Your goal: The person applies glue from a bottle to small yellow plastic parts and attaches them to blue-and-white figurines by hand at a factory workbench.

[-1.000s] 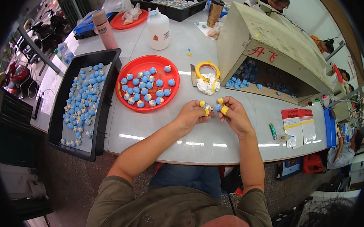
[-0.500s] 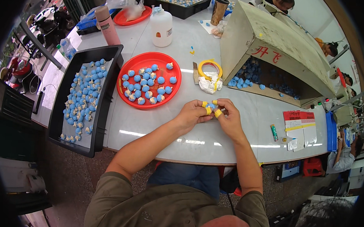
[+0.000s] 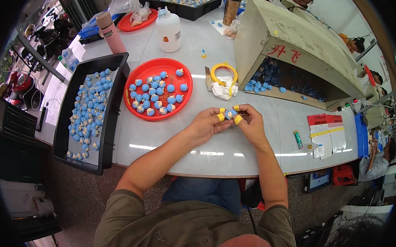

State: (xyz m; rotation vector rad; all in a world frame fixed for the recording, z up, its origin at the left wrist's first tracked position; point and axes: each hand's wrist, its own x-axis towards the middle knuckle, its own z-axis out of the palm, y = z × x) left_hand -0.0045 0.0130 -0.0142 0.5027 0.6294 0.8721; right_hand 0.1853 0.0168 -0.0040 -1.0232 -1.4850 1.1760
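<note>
Between the fingertips of both hands, above the table's near middle, is a small blue ball-shaped piece with some cream on it. My left hand pinches it from the left; my right hand pinches it from the right. Yellow tape wraps the thumb and a finger of each hand. Fingers cover part of the piece, so its full shape is hidden. Left of my hands, a round red tray bears many similar blue balls with cream tips. Farther left, a long black tray has many more on a pale sheet.
Beyond my hands lie a yellow tape roll, crumpled white tissue and a flat scraper-like strip. A white bottle and pink flask stand behind. A box-like housing holds blue pieces; a green tube lies right.
My fingers have shifted slightly around the piece, and more of its cream part shows. The whole view has moved a little; both hands keep their grip.
</note>
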